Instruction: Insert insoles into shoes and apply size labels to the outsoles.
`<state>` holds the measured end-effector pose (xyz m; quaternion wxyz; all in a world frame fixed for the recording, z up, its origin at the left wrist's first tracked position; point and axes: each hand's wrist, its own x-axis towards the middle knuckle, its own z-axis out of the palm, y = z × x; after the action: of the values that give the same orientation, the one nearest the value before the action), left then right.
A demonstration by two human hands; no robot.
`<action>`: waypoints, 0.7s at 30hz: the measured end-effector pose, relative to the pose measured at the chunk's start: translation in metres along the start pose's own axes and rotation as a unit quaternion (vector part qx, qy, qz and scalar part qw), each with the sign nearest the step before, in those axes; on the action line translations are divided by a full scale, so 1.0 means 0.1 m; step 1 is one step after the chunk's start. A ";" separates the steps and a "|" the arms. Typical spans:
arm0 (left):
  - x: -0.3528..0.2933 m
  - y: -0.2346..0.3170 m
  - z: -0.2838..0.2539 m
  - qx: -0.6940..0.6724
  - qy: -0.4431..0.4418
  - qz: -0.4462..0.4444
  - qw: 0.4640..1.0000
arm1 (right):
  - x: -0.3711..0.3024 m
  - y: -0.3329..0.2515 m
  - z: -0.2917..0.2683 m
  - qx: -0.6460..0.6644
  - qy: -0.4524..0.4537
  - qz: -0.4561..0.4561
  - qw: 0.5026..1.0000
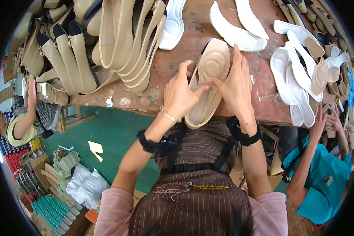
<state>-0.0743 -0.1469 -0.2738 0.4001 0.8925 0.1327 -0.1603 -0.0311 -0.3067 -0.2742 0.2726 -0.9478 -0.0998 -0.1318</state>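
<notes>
A beige flat shoe (192, 115) lies at the table's front edge, toe pointing away from me. Inside it sits a beige padded insole (213, 65) with an oval stitched pad near the toe. My left hand (181, 91) grips the shoe's left side, its thumb reaching over the opening and its fingertips partly hidden. Along the right side, my right hand (236, 83) has its fingers stretched beside the shoe, while its thumb presses on the insole. The two thumbs are close together over the middle of the shoe.
Stacked beige flats (133, 47) crowd the left of the worn red-brown table (161, 74). White insoles (234, 35) lie beyond the shoe, with several more (291, 78) at the right. A person in a teal shirt (322, 177) works at the right, another (21, 128) at the far left.
</notes>
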 end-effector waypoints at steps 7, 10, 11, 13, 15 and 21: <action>-0.66 -0.48 0.25 -0.110 0.042 0.280 0.953 | -0.24 -0.42 -0.36 0.175 -0.083 -0.047 0.980; -0.57 -0.52 0.32 0.016 0.026 0.277 0.960 | -0.72 -0.52 -0.35 0.050 -0.134 -0.055 0.988; -0.58 -0.58 0.36 0.016 0.025 0.275 0.961 | -0.77 -0.50 -0.25 0.052 -0.136 -0.055 0.988; -0.58 -0.70 0.52 0.047 0.143 0.362 0.920 | -0.75 -0.43 -0.06 -0.030 -0.095 -0.070 0.993; -0.57 -0.71 0.53 0.038 0.153 0.353 0.922 | -0.41 -0.36 0.15 -0.038 -0.110 -0.055 0.992; -0.55 -0.70 0.59 0.033 0.135 0.316 0.939 | -0.26 -0.37 0.22 -0.093 -0.167 -0.047 0.980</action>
<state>-0.1605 -0.1522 -0.3364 0.3786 0.9146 -0.1085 0.0921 -0.0612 -0.2668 -0.2821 0.1564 -0.9720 -0.1754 0.0072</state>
